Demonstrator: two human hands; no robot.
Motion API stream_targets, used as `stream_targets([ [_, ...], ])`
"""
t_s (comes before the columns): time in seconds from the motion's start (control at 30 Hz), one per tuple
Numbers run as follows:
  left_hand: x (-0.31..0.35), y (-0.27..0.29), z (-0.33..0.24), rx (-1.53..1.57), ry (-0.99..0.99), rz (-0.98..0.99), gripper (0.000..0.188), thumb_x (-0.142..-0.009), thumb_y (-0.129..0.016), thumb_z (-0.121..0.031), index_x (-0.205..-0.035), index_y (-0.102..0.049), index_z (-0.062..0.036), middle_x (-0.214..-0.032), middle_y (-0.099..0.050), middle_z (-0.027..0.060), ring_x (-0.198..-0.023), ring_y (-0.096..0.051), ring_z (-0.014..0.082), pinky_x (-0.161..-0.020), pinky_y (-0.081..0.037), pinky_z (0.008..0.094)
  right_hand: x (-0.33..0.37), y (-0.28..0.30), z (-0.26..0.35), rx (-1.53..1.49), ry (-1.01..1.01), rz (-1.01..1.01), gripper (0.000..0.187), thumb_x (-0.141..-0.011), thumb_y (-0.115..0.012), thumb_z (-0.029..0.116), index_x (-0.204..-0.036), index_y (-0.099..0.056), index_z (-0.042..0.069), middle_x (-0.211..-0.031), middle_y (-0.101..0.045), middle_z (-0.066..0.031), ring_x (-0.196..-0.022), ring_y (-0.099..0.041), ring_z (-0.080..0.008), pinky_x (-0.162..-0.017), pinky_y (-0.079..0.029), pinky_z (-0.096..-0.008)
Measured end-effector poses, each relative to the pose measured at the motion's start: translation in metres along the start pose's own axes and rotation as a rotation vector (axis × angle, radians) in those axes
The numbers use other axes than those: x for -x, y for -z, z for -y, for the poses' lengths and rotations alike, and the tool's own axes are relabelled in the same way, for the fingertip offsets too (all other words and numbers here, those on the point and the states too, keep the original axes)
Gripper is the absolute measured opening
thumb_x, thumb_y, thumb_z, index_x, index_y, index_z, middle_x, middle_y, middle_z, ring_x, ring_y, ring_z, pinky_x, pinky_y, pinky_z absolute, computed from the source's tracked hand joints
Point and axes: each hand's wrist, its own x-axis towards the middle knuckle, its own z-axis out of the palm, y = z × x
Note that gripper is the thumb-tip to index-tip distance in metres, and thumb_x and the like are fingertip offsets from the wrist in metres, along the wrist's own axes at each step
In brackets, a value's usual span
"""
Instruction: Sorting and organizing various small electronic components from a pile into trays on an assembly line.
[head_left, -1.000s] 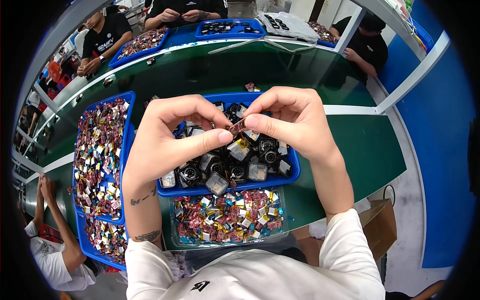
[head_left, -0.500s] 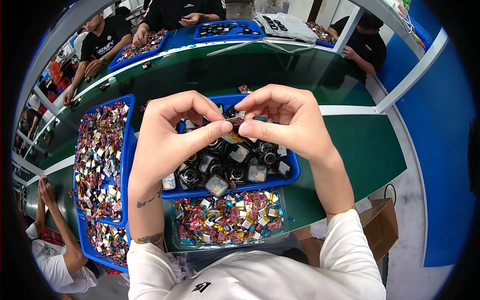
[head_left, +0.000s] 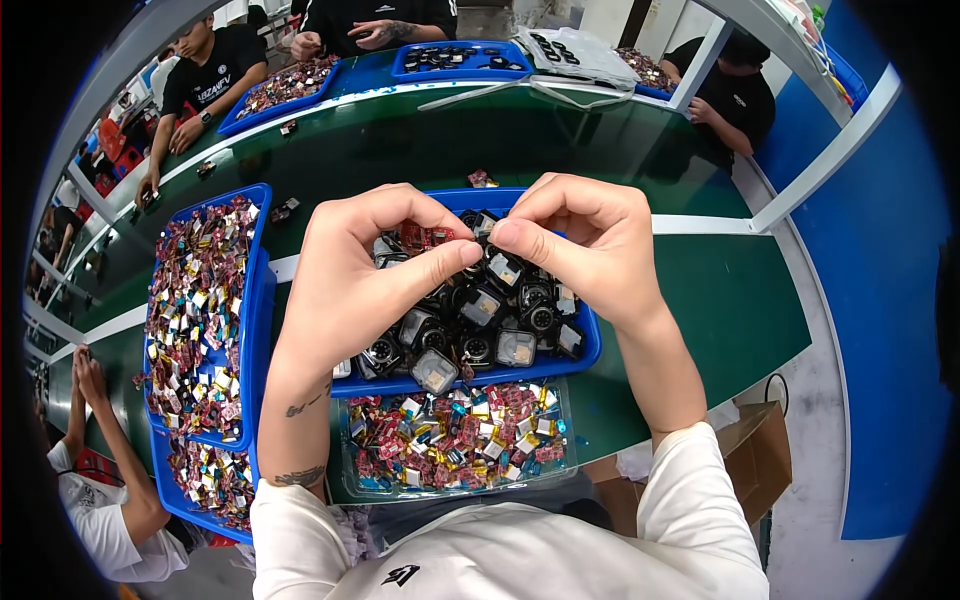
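Pinching a small part (head_left: 478,243) between both hands, left hand (head_left: 365,275) and right hand (head_left: 585,240) hover over a blue tray (head_left: 590,350) on the green bench (head_left: 720,290).

Green work table (head_left: 700,300) with a white stripe (head_left: 700,225) running across it. Resting on it: 1 blue tray (head_left: 590,345) of small black components at centre; 1 clear tray (head_left: 345,480) of multicoloured small parts just in front of it; 2 blue trays (head_left: 262,300) of similar multicoloured parts at the left, overlapping. Further blue trays (head_left: 400,62) line the far edge. A few loose small parts (head_left: 480,178) lie between.
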Motion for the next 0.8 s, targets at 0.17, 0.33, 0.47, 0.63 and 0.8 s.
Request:
stream_targets([
  [0.17,0.001,0.004,0.002,0.052,-0.026,0.044,0.01,-0.076,-0.072,-0.001,-0.081,-0.065,0.0034,-0.079,-0.063,0.0056,-0.074,-0.056,0.0098,-0.067,-0.044,0.0225,-0.001,0.003,-0.005,-0.179,-0.06,0.06,0.014,-0.083,-0.071,0.01,-0.076,-0.065,-0.001,-0.07,-0.062,-0.0008,-0.063,-0.054,-0.003,-0.055,-0.044,-0.019],
  [0.33,0.0,0.0,0.003,0.209,0.052,0.105,0.009,-0.079,-0.071,-0.003,-0.081,-0.065,0.0033,-0.079,-0.062,0.0049,-0.075,-0.055,0.0095,-0.067,-0.043,0.0226,0.001,0.001,-0.009,-0.325,-0.094,0.138,0.018,-0.086,-0.068,0.015,-0.077,-0.063,0.0,-0.07,-0.061,-0.001,-0.063,-0.053,-0.0041,-0.055,-0.044,-0.0198],
  [0.47,-0.001,0.0,0.006,0.294,0.047,0.133,0.01,-0.08,-0.07,-0.005,-0.081,-0.064,0.0032,-0.078,-0.06,0.004,-0.073,-0.053,0.0089,-0.065,-0.041,0.0221,-0.001,-0.001,-0.012,-0.387,-0.163,0.159,0.022,-0.089,-0.065,0.019,-0.078,-0.061,0.001,-0.072,-0.061,-0.0018,-0.063,-0.054,-0.0057,-0.058,-0.045,-0.0205],
  [0.63,0.0,0.006,0.009,0.237,-0.022,0.124,0.01,-0.08,-0.069,-0.005,-0.081,-0.063,0.0028,-0.078,-0.058,0.0031,-0.072,-0.052,0.0084,-0.063,-0.041,0.0217,-0.01,0.009,-0.022,-0.147,-0.266,0.233,0.017,-0.091,-0.062,0.016,-0.084,-0.06,0.001,-0.079,-0.061,-0.0033,-0.066,-0.055,-0.0052,-0.06,-0.045,-0.0189],
  [0.8,-0.003,0.01,0.012,0.284,0.029,0.094,0.01,-0.083,-0.069,-0.007,-0.084,-0.065,0.0021,-0.079,-0.06,0.0018,-0.072,-0.053,0.0062,-0.065,-0.043,0.0206,-0.01,0.008,-0.049,0.646,-0.097,0.121,0.013,-0.077,-0.064,0.005,-0.09,-0.066,0.003,-0.084,-0.066,-0.0135,-0.074,-0.064,-0.0292,-0.068,-0.051,-0.0357],
])
